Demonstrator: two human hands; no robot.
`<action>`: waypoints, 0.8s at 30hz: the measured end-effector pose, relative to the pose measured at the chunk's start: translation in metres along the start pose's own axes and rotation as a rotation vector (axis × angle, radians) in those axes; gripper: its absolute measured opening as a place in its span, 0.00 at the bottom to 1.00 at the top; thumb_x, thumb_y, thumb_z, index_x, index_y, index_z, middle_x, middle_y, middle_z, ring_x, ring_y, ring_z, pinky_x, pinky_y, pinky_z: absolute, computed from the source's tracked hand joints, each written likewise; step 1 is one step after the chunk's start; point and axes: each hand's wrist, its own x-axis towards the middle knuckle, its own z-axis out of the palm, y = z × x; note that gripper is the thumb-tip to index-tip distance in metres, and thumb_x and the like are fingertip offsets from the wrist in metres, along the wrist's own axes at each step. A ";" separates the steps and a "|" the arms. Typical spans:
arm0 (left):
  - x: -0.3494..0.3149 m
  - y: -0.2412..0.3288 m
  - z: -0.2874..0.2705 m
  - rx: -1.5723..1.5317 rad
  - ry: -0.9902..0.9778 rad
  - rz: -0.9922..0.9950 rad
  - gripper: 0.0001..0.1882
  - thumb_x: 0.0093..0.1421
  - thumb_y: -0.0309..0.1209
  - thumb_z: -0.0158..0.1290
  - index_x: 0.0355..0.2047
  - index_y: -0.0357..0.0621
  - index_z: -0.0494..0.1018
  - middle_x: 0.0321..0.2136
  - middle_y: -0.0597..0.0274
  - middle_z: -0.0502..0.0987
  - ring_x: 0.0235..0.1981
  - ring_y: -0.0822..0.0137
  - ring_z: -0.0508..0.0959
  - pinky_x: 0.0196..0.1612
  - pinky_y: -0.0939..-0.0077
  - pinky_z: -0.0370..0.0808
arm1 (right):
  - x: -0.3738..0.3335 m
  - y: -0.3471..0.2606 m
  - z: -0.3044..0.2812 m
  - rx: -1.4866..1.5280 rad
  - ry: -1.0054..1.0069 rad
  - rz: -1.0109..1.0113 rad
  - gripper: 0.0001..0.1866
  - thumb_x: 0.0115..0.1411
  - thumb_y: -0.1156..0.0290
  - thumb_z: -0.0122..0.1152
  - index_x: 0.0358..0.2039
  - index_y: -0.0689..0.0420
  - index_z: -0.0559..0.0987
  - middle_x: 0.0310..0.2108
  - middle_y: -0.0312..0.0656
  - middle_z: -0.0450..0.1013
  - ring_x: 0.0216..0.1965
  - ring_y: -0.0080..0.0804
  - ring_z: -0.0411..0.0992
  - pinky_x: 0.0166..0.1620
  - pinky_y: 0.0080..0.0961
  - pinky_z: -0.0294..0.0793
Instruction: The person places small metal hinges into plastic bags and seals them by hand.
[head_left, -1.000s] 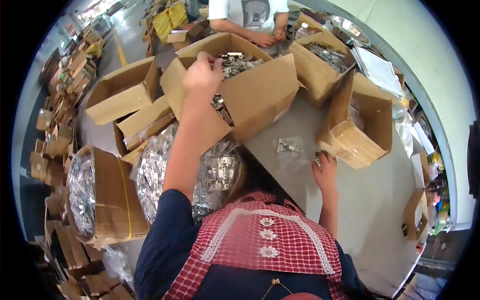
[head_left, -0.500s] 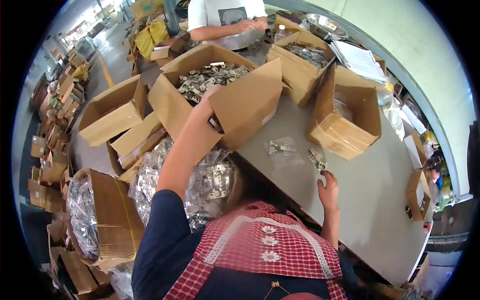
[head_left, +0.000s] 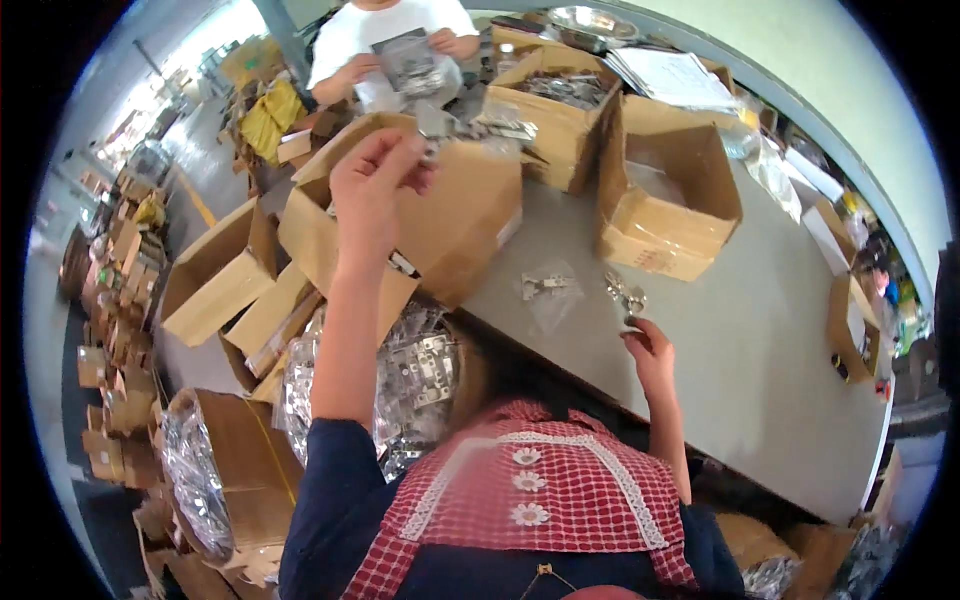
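Observation:
My left hand (head_left: 372, 185) is raised over the large open carton (head_left: 460, 215), pinching a silvery metal hinge (head_left: 490, 130) that is blurred by motion. The hand and a carton flap hide most of the metal pieces inside. Low over the grey table (head_left: 740, 390), my right hand (head_left: 652, 352) has its thumb and forefinger closed at the near end of another metal hinge (head_left: 622, 290). Left of that hinge, a clear plastic bag (head_left: 555, 308) lies flat with a metal hinge piece (head_left: 545, 284) on or in it; which, I cannot tell.
Across the table a person in a white shirt (head_left: 340, 45) holds a clear bag of metal parts (head_left: 420, 80). An open carton (head_left: 655, 245) and a carton of metal parts (head_left: 520, 105) stand at the back. Bagged hinges (head_left: 425, 375) fill a container by my left arm.
My left hand has come up out of the large carton with a hinge. The other person now holds up a bag of parts. My right hand stays by its hinge.

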 end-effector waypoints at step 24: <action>-0.194 -0.233 0.057 1.071 -0.547 -0.016 0.26 0.61 0.41 0.58 0.55 0.41 0.70 0.51 0.44 0.69 0.48 0.44 0.74 0.49 0.57 0.75 | -0.015 0.090 -0.009 -0.842 0.401 -0.182 0.34 0.48 0.86 0.48 0.60 0.65 0.66 0.63 0.56 0.62 0.62 0.58 0.60 0.63 0.51 0.61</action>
